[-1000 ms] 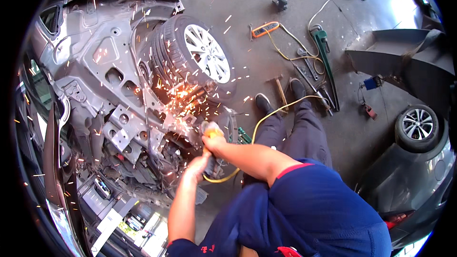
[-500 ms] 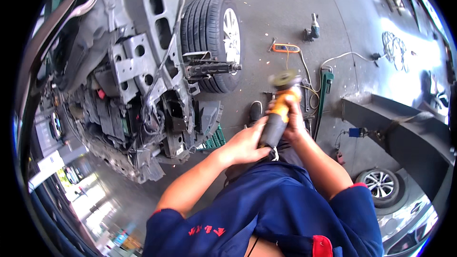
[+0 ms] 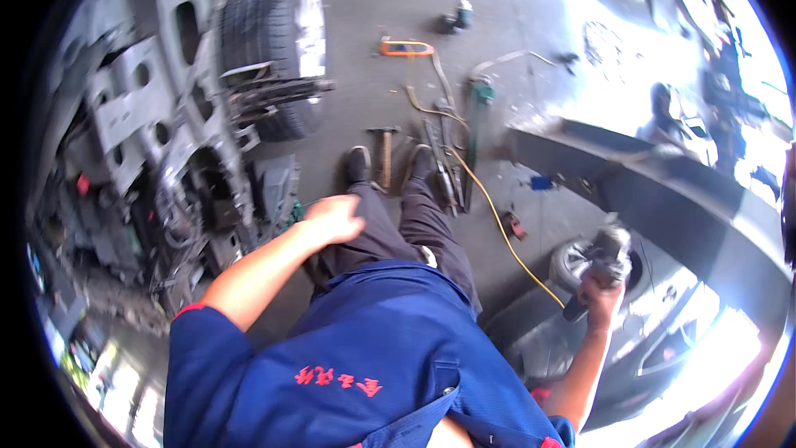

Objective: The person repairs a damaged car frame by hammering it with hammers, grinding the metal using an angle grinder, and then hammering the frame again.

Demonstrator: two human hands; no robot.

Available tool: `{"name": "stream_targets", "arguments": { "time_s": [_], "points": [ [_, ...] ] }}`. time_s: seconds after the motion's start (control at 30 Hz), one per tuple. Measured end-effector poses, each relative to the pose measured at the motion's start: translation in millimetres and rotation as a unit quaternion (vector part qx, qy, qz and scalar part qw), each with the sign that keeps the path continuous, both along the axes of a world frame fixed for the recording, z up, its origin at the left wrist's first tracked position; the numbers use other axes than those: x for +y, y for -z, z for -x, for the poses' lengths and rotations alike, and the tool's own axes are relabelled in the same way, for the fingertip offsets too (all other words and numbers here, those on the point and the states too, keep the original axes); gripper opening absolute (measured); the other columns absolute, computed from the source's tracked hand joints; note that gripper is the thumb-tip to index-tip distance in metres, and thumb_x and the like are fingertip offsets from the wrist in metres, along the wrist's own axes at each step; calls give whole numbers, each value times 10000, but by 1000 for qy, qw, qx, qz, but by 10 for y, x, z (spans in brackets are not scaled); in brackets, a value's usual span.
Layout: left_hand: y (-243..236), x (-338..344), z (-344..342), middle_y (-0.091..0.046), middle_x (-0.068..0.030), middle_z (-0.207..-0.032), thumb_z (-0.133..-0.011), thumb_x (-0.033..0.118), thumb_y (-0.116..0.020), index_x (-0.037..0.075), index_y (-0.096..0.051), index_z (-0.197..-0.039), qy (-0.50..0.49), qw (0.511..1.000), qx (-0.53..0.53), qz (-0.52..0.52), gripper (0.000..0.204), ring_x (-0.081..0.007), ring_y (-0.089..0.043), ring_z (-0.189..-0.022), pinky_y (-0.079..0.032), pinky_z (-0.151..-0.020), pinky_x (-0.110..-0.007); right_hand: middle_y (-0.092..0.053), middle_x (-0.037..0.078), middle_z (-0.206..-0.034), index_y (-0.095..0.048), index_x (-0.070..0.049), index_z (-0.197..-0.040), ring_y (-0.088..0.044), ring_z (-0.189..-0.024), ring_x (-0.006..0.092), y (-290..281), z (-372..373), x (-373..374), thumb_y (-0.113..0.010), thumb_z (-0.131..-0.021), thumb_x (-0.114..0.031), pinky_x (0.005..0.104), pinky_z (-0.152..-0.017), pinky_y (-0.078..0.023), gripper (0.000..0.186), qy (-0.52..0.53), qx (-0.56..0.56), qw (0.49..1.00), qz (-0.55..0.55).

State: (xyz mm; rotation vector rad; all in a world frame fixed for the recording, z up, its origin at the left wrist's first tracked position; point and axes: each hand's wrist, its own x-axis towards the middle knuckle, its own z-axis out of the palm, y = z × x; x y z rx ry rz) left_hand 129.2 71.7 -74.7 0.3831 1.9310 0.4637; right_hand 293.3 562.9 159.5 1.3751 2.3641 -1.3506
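My right hand (image 3: pixel 604 292) is out at the lower right, wrapped round an angle grinder (image 3: pixel 612 253). The grinder's greyish head points away from me and is blurred. A yellow cord (image 3: pixel 506 228) runs across the floor to its dark rear end. My left hand (image 3: pixel 333 219) is over my left thigh, apart from the grinder. Its fingers are smeared by motion, and I see nothing in it. On the floor between my shoes lies a hammer (image 3: pixel 386 158) with a wooden handle.
A stripped car body (image 3: pixel 124 108) with a wheel (image 3: pixel 264 41) fills the left. Ahead lie a green pipe wrench (image 3: pixel 474 129), an orange-framed device (image 3: pixel 406 48) and a cordless power tool (image 3: pixel 458 17). A grey steel beam (image 3: pixel 647 178) crosses the right, near another car's wheel (image 3: pixel 572 264).
The angle grinder, held in both hands before me, has swung to the lower right in my right hand alone. My left hand has let go and moved left. My view has shifted right.
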Motion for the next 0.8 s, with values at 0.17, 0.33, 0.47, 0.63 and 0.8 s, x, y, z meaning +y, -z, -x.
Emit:
{"name": "stream_targets", "arguments": {
  "time_s": [0.17, 0.33, 0.47, 0.63, 0.8],
  "points": [
    [360, -864, -279, -711, -246, -1078, -842, 256, -612, -11, -678, -1086, -1, 996, 12, 90, 368, -387, -686, -1047, -536, -927, -477, -743, 125, -937, -686, -25, -1055, -718, -899, 262, 150, -351, -45, -836, -625, -132, 389, -846, -548, 468, -145, -243, 924, -255],
    [1132, -1648, -944, -717, -138, -863, -936, 195, -590, -8, -671, -1008, -380, 916, -30, 128, 230, -229, -692, -784, -542, -729, -373, -731, 81, -949, -698, -42, -1048, -707, -856, 235, 1450, -597, 360, -858, -696, -152, 380, -791, -561, 402, -15, -282, 959, 15],
    [761, -1094, -1419, -675, -60, -791, -1060, 187, -494, 42, -606, -1103, -473, 868, -71, 134, 188, -121, -602, -606, -485, -549, -285, -695, 26, -921, -687, -75, -1079, -671, -818, 167, 3362, -562, 793, -857, -746, -117, 363, -748, -559, 376, 159, -233, 900, 333],
    [370, -908, -2197, -701, -146, -865, -1054, 146, -450, 14, -572, -1139, -433, 820, -255, 274, 198, -182, -639, -644, -538, -591, -303, -703, 47, -951, -656, -71, -1135, -668, -816, 181, 5931, -173, 977, -851, -730, -57, 376, -736, -560, 450, 146, -199, 932, 264],
    [588, -760, -2375, -712, -188, -896, -1050, 134, -416, -19, -551, -1190, -469, 741, -301, 375, 246, -243, -686, -695, -580, -620, -345, -714, 83, -980, -647, -28, -1155, -670, -811, 197, 8247, -361, 1767, -871, -661, -45, 365, -713, -556, 543, 162, -185, 968, -41]
  ]
}}
